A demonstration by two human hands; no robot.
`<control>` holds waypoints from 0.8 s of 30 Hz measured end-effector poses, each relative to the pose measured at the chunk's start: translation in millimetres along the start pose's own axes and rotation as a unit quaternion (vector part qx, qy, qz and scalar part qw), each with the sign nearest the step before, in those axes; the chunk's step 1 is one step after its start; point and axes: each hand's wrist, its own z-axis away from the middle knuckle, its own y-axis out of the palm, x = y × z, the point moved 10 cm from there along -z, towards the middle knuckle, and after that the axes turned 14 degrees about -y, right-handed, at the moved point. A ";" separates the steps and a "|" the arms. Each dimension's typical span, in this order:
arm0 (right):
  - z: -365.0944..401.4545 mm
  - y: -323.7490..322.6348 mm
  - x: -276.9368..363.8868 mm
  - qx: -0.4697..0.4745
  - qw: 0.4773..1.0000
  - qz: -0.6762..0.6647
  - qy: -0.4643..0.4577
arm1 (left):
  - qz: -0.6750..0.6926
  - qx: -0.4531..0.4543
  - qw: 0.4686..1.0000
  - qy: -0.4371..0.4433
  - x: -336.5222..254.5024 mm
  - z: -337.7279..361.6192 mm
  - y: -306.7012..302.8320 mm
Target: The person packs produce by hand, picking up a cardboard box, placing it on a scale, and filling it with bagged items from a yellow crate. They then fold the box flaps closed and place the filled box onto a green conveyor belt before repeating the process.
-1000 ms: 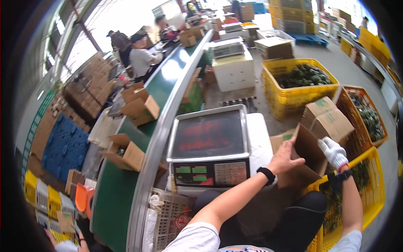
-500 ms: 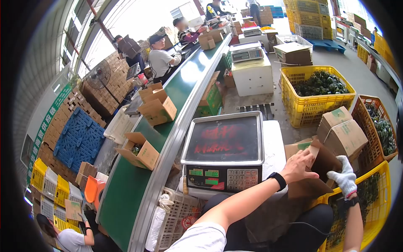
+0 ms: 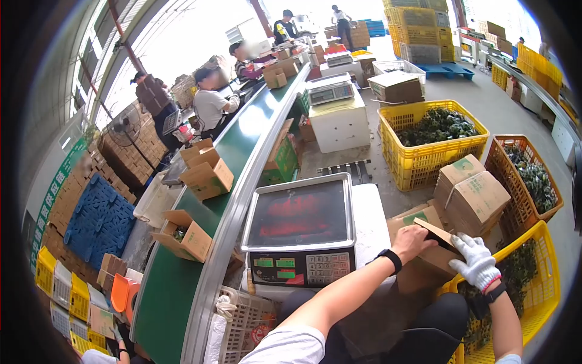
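Observation:
A brown cardboard box is between my hands, right of the scale. My bare left hand has its fingers closed on the box's upper left edge. My right hand, in a white glove, has its fingers pressed against the box's right side at the top. Only a narrow dark gap shows between the box's upper edges. The digital scale has a bare metal-rimmed platform and lit green displays. Beside the box stands a tied stack of flat cartons.
A green conveyor carries open boxes on the left. Yellow crates of dark greens and an orange crate stand to the right. Several people work along the conveyor's far side. A white basket sits below the scale.
The box's opening has narrowed from wide open to a thin gap. My right hand has moved up and left onto its top edge. The camera view has shifted.

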 end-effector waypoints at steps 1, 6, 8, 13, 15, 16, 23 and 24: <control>-1.8 1.7 -3.1 -0.011 1.000 0.017 -0.008 | -0.022 -0.024 0.999 0.001 2.7 0.7 -2.5; 5.7 15.2 -18.2 -0.016 1.000 -0.006 -0.016 | -0.050 -0.060 0.992 0.095 -16.9 15.6 -37.0; 9.9 25.4 -23.5 0.037 0.999 -0.030 0.019 | -0.074 0.004 0.988 0.137 -42.5 13.3 -38.9; 35.7 -39.6 -158.7 -0.092 0.970 -0.013 0.226 | -0.148 0.149 0.972 0.105 -13.2 1.3 33.2; 95.1 -81.3 -256.4 -0.311 0.814 -0.267 0.412 | -0.119 0.154 0.976 0.092 -8.0 1.8 35.4; 128.2 -94.8 -282.7 -0.322 0.763 -0.250 0.501 | -0.118 0.157 0.976 0.090 -8.6 5.4 38.1; -3.1 -17.9 -87.4 0.105 0.980 -0.074 0.149 | -0.154 0.143 0.974 0.083 -11.1 6.9 46.5; -9.3 0.2 -62.8 0.131 0.976 -0.092 0.145 | -0.157 0.143 0.975 0.070 -6.6 10.5 45.8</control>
